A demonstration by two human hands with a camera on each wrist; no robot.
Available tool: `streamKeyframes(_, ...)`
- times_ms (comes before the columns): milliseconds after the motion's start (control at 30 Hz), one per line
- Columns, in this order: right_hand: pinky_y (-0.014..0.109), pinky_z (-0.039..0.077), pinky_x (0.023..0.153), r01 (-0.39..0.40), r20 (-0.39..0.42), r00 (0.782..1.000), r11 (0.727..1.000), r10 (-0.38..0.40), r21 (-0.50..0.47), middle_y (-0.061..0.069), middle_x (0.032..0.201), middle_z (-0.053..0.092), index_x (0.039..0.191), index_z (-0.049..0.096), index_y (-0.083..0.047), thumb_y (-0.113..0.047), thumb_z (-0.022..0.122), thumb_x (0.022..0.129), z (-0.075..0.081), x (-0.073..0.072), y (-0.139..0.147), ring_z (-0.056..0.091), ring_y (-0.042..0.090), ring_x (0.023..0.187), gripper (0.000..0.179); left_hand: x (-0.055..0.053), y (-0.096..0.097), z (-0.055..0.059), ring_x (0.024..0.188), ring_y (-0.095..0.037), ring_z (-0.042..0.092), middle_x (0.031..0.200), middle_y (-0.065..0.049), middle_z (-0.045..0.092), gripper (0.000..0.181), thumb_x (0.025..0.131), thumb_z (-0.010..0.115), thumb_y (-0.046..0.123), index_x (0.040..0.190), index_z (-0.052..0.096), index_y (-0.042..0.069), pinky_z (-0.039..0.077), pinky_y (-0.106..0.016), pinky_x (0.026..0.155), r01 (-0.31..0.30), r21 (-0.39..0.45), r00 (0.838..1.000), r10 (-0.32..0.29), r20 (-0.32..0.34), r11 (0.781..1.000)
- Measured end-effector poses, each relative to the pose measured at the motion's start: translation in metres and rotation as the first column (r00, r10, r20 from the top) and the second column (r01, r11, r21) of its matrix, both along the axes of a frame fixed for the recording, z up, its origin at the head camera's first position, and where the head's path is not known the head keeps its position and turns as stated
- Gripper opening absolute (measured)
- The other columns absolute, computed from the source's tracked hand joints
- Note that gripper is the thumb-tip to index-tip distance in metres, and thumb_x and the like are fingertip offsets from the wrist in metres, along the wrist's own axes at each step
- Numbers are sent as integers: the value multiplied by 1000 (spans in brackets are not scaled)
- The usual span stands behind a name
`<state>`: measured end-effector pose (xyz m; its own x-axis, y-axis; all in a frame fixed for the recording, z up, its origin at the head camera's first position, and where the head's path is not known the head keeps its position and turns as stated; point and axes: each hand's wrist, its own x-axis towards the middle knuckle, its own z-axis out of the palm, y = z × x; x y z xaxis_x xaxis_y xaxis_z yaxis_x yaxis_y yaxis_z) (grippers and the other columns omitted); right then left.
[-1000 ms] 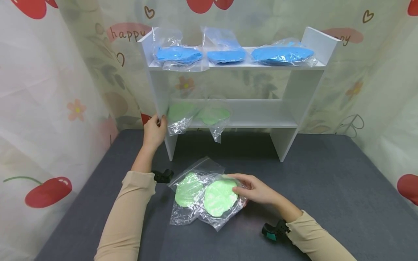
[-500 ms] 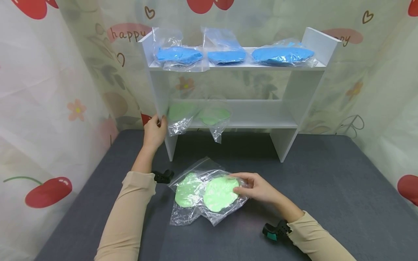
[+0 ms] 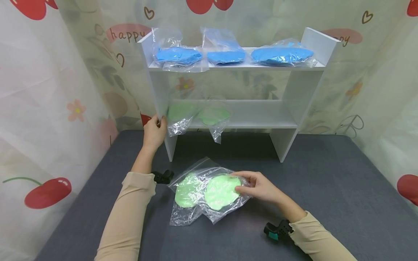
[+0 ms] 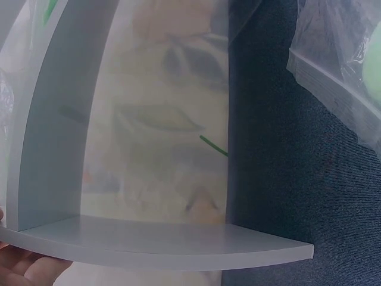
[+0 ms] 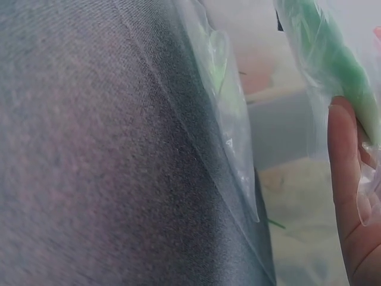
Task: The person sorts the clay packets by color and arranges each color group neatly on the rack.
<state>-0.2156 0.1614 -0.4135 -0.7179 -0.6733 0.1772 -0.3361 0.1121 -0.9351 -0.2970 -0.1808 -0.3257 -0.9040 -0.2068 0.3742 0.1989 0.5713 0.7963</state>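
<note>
My left hand [image 3: 155, 132] grips the left side panel of a white two-tier shelf [image 3: 258, 113]. In the left wrist view, its fingers [image 4: 37, 269] show at the edge of that panel. My right hand [image 3: 259, 186] pinches the right edge of a clear plastic bag [image 3: 222, 192] holding a flat, light green, roundish soft-looking piece. The right wrist view shows this bag [image 5: 342, 62] tilted above the table, thumb along its edge. A second clear zip bag [image 3: 187, 194] with a similar green piece lies on the table, partly overlapped by the held bag.
Two bagged green pieces, one on the left [image 3: 180, 112] and one beside it [image 3: 213, 116], sit on the shelf's lower board, their bags hanging over its edge. Three bagged blue pieces [image 3: 282, 55] lie along the top board. The shelf stands on a dark table [image 3: 330, 181] before patterned cloth.
My right hand has shifted slightly right and upward with the held bag, whose lower corner has risen in the view. The left hand stays on the shelf panel.
</note>
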Motion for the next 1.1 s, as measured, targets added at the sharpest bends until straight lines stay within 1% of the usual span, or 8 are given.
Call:
streamKeyframes(233,19,50,58,-13,6,1000,1000,13,-28,-9,79,65,127,50,8,-4,63,87,3,0,4,57,-1,64,44,1,0,0,114,-38,58,120,-27,60,35,98,39,20,115,57,-4,51,-48,89,9,1,1000,-9,8,1000)
streamKeyframes(367,20,51,60,-21,-21,1000,999,20,-45,-9,81,65,127,49,9,-2,62,86,5,0,6,57,-1,66,44,1,-1,1,114,-38,58,119,-28,60,35,98,40,21,114,58,-5,51,-48,89,11,2,1000,-11,12,1000)
streamKeyframes(667,21,52,59,-22,-60,998,996,18,-84,-7,92,63,125,49,11,4,60,85,15,-1,11,58,1,69,42,0,-2,0,114,-38,58,119,-28,60,35,98,40,21,113,58,-5,51,-48,89,17,5,1000,-17,10,1000)
streamKeyframes(867,21,52,59,-4,-57,998,994,-2,-112,-6,99,63,124,48,11,7,59,84,23,-2,16,60,4,70,41,0,-1,0,114,-38,58,119,-28,60,35,98,40,21,113,58,-5,51,-48,89,18,5,1000,-18,3,1000)
streamKeyframes(1100,24,53,58,4,-98,995,993,-15,-119,-5,99,63,123,49,12,9,59,84,29,-3,21,61,6,69,40,0,-1,0,113,-37,59,116,-28,61,32,98,40,22,100,57,-5,51,-49,87,27,7,1000,-27,5,1000)
